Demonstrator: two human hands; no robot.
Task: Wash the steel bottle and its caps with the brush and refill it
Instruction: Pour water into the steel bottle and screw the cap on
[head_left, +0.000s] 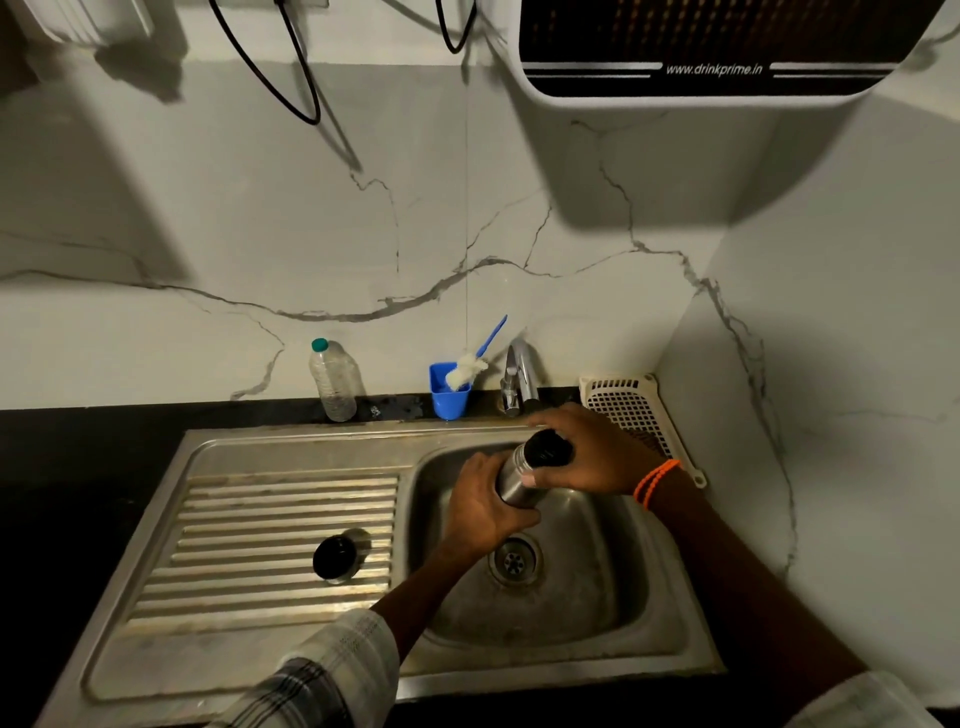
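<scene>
You see the steel bottle (514, 480) tilted over the sink basin, its black inner cap (548, 448) on the mouth. The outer steel cap (337, 557) sits on the ribbed drainboard, black inside showing. The blue-handled white brush (470, 366) leans in a blue cup.

Dim light; veined marble wall (363, 234); black countertop (78, 467); wall-mounted water purifier (701, 52)

A silver steel bottle (514, 480) with a black cap (548, 447) at centre; orange wristband (655, 482) at right; blue cup (449, 391) holding a blue-handled white brush (470, 368); clear plastic bottle (335, 382) with green lid; grey-veined white marble wall (363, 234); checked sleeve (322, 675) at bottom.
</scene>
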